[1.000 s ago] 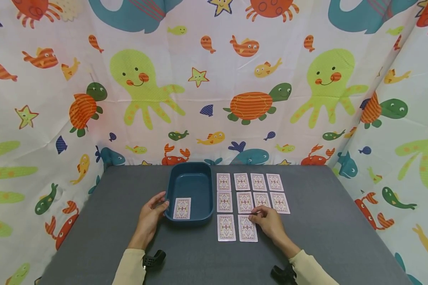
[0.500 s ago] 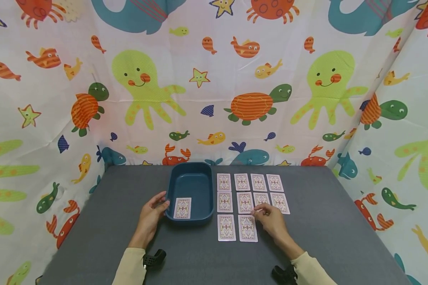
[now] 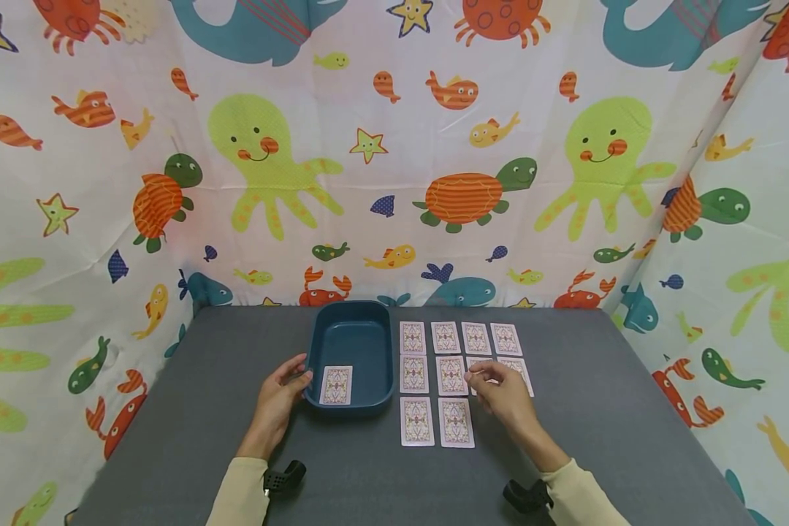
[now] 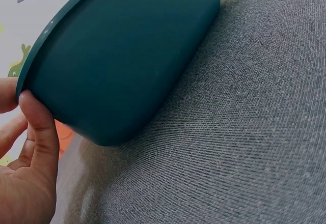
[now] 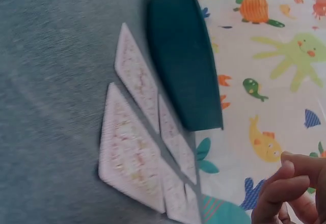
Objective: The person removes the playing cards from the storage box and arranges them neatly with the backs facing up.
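The left hand (image 3: 277,400) has not shifted over the last second; it rests against the near-left corner of the teal tray (image 3: 315,343), thumb and fingers curled on its rim and outer wall, which the left wrist view shows plainly; inside the tray, at its near end, one face-down card (image 3: 336,385) lies as it did before; just right of the tray the grid of face-down cards (image 3: 434,380) sits on the grey table (image 3: 171,409), four in the far row, four in the middle, two in the near row. The right hand (image 3: 502,398) has moved: a second ago it was beside the near row's right card, and now it has slid farther from the tray's near end, over the third card of the middle row (image 3: 478,364), fingertips drawn together low over it; whether they already pinch that card cannot be told, since the hand hides it. Judging from this, another card looks about to be lifted toward the tray.
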A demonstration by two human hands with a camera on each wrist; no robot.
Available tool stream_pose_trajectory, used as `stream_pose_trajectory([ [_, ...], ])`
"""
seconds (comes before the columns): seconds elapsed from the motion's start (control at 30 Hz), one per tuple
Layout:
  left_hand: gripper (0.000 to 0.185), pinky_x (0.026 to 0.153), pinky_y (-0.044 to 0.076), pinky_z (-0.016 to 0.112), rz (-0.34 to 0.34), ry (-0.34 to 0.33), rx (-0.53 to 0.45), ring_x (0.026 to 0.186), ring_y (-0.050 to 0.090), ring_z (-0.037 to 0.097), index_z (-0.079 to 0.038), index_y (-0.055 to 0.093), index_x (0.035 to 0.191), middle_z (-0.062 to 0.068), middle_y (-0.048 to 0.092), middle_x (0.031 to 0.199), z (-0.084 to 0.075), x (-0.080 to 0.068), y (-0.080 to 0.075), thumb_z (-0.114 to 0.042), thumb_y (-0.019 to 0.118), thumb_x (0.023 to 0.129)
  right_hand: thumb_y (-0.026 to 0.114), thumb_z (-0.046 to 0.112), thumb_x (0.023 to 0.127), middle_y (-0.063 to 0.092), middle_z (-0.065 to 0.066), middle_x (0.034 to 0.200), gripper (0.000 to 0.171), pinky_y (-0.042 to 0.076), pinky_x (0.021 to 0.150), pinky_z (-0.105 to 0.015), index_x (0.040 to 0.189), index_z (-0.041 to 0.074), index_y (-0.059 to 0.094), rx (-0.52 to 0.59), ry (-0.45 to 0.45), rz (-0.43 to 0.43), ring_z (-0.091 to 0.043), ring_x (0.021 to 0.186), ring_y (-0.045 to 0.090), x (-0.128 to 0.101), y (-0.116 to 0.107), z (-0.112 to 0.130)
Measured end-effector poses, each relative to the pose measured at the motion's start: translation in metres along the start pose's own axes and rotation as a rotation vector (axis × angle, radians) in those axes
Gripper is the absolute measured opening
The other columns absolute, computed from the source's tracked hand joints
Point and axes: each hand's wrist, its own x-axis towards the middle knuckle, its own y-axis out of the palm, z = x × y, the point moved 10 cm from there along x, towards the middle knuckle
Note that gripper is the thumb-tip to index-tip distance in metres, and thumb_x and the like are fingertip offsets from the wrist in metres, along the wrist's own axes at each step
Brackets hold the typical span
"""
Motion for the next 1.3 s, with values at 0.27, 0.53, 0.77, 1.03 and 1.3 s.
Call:
stream_pose_trajectory([
  [0.27, 0.045, 0.087, 0.044, 0.032, -0.004, 0.003, 0.004, 0.111, 0.051, 0.021, -0.018, 0.053, 0.140, 0.009, 0.050, 0.133, -0.001, 0.000, -0.003, -0.018, 0.062, 0.096, 0.071, 0.019, 0.090, 0.061, -0.011, 0.079, 0.022, 0.042, 0.045, -0.025, 0.104, 0.003, 0.067, 0.002, -0.067, 0.045, -0.011, 0.051, 0.050, 0.006, 0.012, 0.034],
  [0.53, 0.045, 0.085, 0.044, 0.030, -0.008, 0.002, 0.011, 0.108, 0.052, 0.019, -0.018, 0.053, 0.140, 0.009, 0.051, 0.133, -0.001, 0.000, -0.004, -0.018, 0.062, 0.096, 0.069, 0.017, 0.092, 0.061, -0.005, 0.077, 0.019, 0.041, 0.046, -0.023, 0.104, 0.004, 0.067, 0.051, -0.149, 0.083, -0.010, 0.053, 0.050, 0.009, 0.029, 0.066],
  [0.77, 0.045, 0.084, 0.044, 0.030, -0.013, 0.009, -0.002, 0.104, 0.053, 0.016, -0.017, 0.054, 0.139, 0.010, 0.050, 0.133, 0.000, 0.001, -0.005, -0.017, 0.063, 0.096, 0.069, 0.016, 0.091, 0.060, -0.007, 0.078, 0.023, 0.040, 0.045, -0.021, 0.107, -0.001, 0.066, 0.103, -0.223, 0.135, -0.010, 0.054, 0.051, 0.011, 0.049, 0.087],
  [1.03, 0.046, 0.085, 0.044, 0.030, -0.015, -0.004, -0.006, 0.105, 0.053, 0.017, -0.018, 0.053, 0.140, 0.008, 0.050, 0.132, 0.003, -0.001, -0.004, -0.018, 0.063, 0.095, 0.068, 0.015, 0.092, 0.058, -0.008, 0.084, 0.023, 0.039, 0.047, -0.020, 0.110, 0.001, 0.066, 0.145, -0.249, 0.203, -0.008, 0.053, 0.051, 0.008, 0.074, 0.104],
  [1.3, 0.046, 0.084, 0.045, 0.029, -0.017, 0.008, 0.012, 0.106, 0.053, 0.018, -0.018, 0.053, 0.140, 0.008, 0.050, 0.131, 0.000, 0.000, -0.002, -0.020, 0.063, 0.096, 0.066, 0.014, 0.093, 0.060, -0.014, 0.091, 0.024, 0.042, 0.055, -0.023, 0.114, 0.002, 0.067, 0.090, -0.234, 0.245, -0.011, 0.064, 0.053, 0.000, 0.097, 0.119],
])
